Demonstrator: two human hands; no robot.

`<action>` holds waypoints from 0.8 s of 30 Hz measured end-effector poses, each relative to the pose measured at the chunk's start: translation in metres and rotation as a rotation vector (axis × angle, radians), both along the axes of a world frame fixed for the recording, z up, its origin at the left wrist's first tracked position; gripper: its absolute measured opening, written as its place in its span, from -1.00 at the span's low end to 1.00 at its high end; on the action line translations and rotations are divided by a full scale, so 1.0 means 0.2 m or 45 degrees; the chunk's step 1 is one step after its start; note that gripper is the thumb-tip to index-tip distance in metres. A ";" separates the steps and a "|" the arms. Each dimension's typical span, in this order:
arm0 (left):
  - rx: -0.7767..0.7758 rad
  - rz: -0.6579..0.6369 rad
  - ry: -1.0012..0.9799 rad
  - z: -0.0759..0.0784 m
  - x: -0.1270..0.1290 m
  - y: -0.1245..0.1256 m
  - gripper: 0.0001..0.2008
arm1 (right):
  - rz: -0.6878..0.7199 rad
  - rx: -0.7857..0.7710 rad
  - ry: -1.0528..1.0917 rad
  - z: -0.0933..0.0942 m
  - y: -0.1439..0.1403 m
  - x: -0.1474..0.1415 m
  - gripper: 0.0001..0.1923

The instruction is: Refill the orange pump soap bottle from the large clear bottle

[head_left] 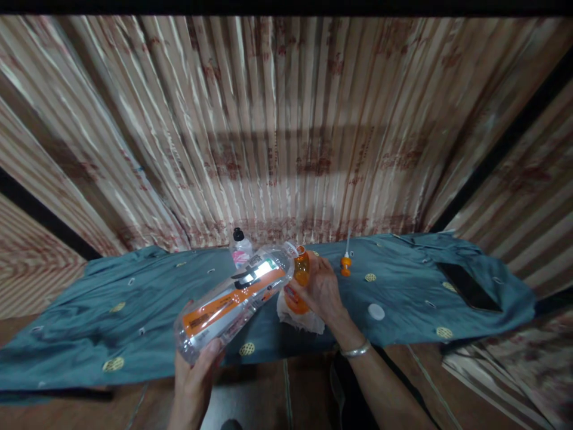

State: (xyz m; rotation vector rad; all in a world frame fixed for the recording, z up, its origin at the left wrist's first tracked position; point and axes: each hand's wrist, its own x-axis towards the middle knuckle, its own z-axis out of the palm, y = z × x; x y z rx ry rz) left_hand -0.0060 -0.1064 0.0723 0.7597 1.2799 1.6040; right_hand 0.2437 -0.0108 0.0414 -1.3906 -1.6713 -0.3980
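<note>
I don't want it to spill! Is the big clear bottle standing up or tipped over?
Tipped. The left hand holds the big clear bottle slanted, its mouth meeting the small orange bottle in the right hand.

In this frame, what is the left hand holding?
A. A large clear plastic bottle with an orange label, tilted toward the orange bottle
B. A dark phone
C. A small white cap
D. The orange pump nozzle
A: the left hand grips the base of the large clear bottle, tilted so its neck meets the small orange bottle in the right hand; the white cap, phone and pump nozzle lie untouched on the blue cloth.
</note>
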 end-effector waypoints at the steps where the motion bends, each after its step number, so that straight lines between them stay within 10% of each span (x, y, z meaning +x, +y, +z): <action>1: -0.007 0.009 -0.009 0.00 0.00 0.00 0.04 | -0.007 0.012 -0.011 0.00 0.00 0.00 -0.44; 24: 0.058 0.053 0.139 -0.09 -0.05 -0.03 0.10 | -0.008 -0.001 -0.017 0.02 -0.03 -0.02 -0.42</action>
